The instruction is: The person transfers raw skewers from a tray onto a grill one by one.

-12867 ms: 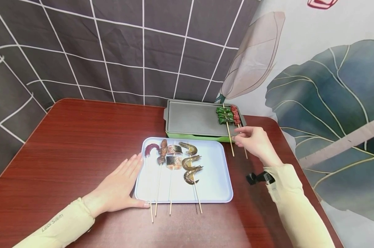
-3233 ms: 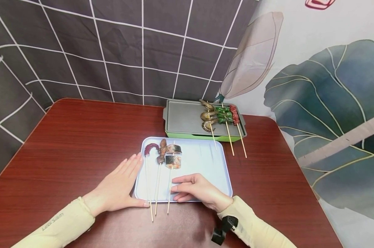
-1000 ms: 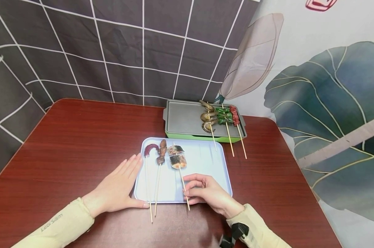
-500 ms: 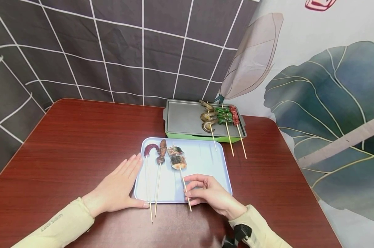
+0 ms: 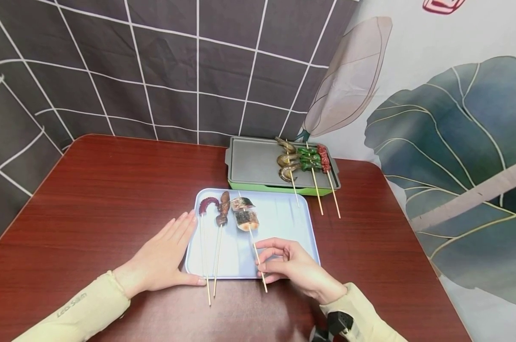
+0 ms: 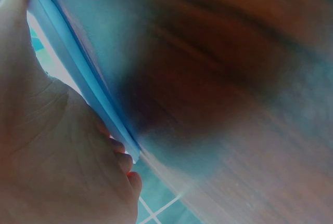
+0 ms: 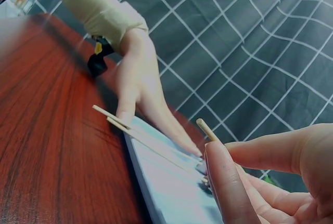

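My right hand (image 5: 294,266) pinches the wooden stick of a skewer with two chunks of skin-on fish (image 5: 246,221). The fish end lies over the pale blue tray (image 5: 285,223), with the stick slanting down to the right. In the right wrist view, thumb and fingertips meet on the stick's blunt end (image 7: 206,128). Flat, with fingers straight, my left hand (image 5: 161,259) rests along the tray's left edge, its thumb at the near corner. Left of the fish lie a dark brown meat skewer (image 5: 223,209) and a purple-red tentacle skewer (image 5: 208,204).
Behind the tray stands a green grill with a grey plate (image 5: 255,164). Its right side bears a shrimp skewer (image 5: 288,161), a green pepper skewer (image 5: 310,159) and a red meat skewer (image 5: 323,158), sticks overhanging the front. Tile-patterned cloth (image 5: 164,71) rises behind the table.
The shrimp skewer has gone from tray to grill, and my right hand has let go of the red meat skewer there. It has since gripped the fish skewer, swinging its stick right. Left hand unmoved.
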The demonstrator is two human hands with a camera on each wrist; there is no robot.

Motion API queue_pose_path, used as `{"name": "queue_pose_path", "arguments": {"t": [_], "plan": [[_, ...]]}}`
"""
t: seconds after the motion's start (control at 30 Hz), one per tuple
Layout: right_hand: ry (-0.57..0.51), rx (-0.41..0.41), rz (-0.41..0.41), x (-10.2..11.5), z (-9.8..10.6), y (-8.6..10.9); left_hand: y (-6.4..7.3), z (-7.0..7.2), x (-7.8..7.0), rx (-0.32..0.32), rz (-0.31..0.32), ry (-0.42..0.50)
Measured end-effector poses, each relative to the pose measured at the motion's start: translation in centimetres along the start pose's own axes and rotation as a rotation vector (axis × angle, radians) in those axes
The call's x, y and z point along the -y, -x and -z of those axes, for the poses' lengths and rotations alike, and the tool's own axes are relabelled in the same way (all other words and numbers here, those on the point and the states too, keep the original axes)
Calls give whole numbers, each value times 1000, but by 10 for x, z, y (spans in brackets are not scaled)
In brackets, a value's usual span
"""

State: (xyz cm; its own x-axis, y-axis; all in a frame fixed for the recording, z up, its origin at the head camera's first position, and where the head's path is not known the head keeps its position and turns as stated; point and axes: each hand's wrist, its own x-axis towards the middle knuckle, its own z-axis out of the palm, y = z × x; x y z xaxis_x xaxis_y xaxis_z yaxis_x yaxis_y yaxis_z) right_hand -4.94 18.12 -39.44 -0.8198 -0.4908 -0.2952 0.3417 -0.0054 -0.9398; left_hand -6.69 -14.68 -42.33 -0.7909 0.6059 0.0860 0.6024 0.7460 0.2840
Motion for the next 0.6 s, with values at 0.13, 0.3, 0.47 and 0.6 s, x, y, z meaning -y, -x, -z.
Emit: {"name": "queue_pose_path", "arguments": {"t": [0.13, 0.3, 0.47, 0.6], "plan": [[20, 7, 8, 4, -1, 2, -1, 1, 0, 1, -2, -4], [55, 25, 19, 9, -1, 6, 0, 0, 0, -1, -4, -8], [82, 35, 39, 15, -1, 9, 1, 0, 0, -3, -1, -2], [90, 33, 45, 19, -2, 10, 1, 0, 0, -3, 5, 0]]}}
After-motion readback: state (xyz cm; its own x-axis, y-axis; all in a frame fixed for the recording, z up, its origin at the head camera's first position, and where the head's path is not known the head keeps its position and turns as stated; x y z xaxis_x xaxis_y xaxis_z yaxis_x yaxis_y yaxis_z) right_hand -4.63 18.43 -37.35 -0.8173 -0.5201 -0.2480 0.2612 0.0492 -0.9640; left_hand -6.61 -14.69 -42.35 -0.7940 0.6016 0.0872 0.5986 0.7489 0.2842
